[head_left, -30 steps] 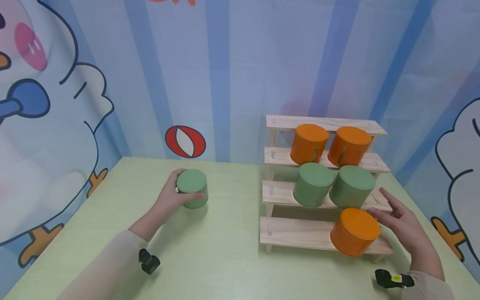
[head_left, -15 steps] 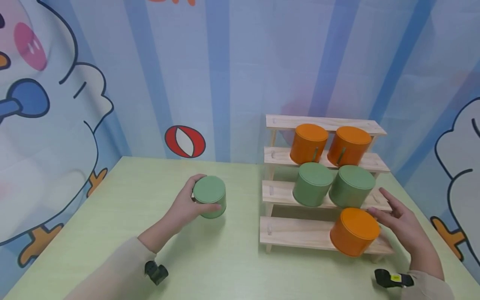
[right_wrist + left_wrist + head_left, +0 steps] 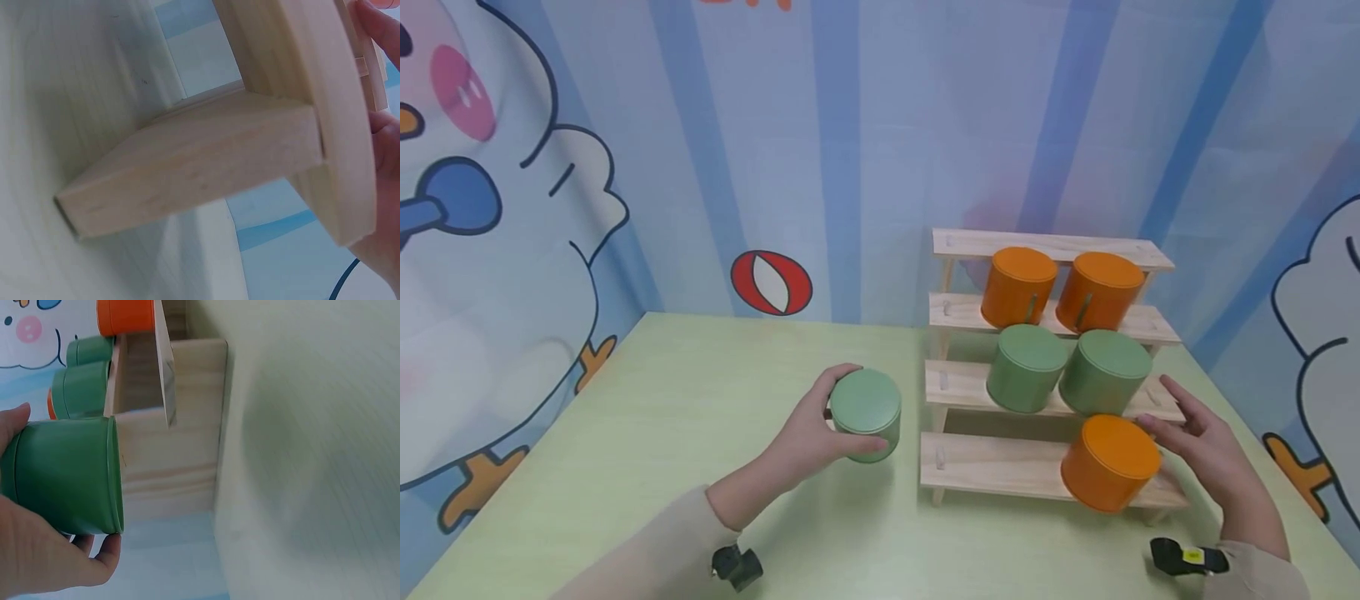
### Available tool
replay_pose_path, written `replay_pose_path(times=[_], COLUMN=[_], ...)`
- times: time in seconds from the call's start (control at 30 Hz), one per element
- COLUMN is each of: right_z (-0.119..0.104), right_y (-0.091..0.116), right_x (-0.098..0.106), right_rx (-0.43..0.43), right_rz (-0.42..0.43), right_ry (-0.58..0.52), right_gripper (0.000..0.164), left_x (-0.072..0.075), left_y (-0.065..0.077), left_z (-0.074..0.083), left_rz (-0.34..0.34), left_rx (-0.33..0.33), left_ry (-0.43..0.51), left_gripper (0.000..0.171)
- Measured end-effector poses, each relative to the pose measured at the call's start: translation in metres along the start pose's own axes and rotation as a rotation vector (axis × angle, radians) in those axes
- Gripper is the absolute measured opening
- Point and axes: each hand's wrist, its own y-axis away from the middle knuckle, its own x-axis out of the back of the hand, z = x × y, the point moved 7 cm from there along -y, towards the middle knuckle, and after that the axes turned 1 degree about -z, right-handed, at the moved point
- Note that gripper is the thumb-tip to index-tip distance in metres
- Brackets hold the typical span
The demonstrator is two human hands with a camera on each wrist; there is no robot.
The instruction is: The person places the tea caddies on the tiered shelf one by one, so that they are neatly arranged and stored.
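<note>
My left hand (image 3: 823, 433) grips a green round canister (image 3: 867, 404), thumb on its near side and fingers round the far side. In the left wrist view, this canister (image 3: 69, 475) is held off the table, left of the shelf's lowest step. My right hand (image 3: 1213, 450) is at the right end of the stepped wooden shelf (image 3: 992, 464), its thumb tip close by an orange canister (image 3: 1110, 462) on the lowest step. Its index finger extends along the shelf end. The right wrist view shows the shelf's end and leg, with part of the hand (image 3: 384, 150) behind.
Two green canisters (image 3: 1026, 369) stand on the second step, and two orange canisters (image 3: 1018, 287) stand on the third. Pale green tabletop (image 3: 700, 375) stretches left of the shelf. A blue striped cartoon backdrop (image 3: 880, 167) hangs behind.
My left hand has carried the green canister rightward and nearer to me, towards the shelf's left side. The right hand and the canisters on the shelf have stayed put.
</note>
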Motion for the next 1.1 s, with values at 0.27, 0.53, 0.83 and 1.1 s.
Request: replay_pose_path(times=[0.27,0.53,0.83,1.1], right_z=[0.002,0.0,-0.001,0.0], right_y=[0.001,0.001,0.0,0.001], right_x=[0.0,0.0,0.001,0.0], right_rx=[0.007,0.006,0.003,0.015], right_rz=[0.003,0.002,0.001,0.01], right_ry=[-0.003,-0.01,0.007,0.025], right_gripper=[0.082,0.083,0.083,0.082], left_x=[-0.034,-0.066,-0.096,-0.123], left_y=[0.002,-0.001,-0.01,-0.019], left_z=[0.014,0.025,0.034,0.033], left_rz=[-0.081,-0.121,-0.121,-0.149], left_rx=[-0.067,-0.113,-0.112,-0.109], left_ry=[0.039,0.053,0.092,0.148], left_gripper=[0.083,0.086,0.085,0.079])
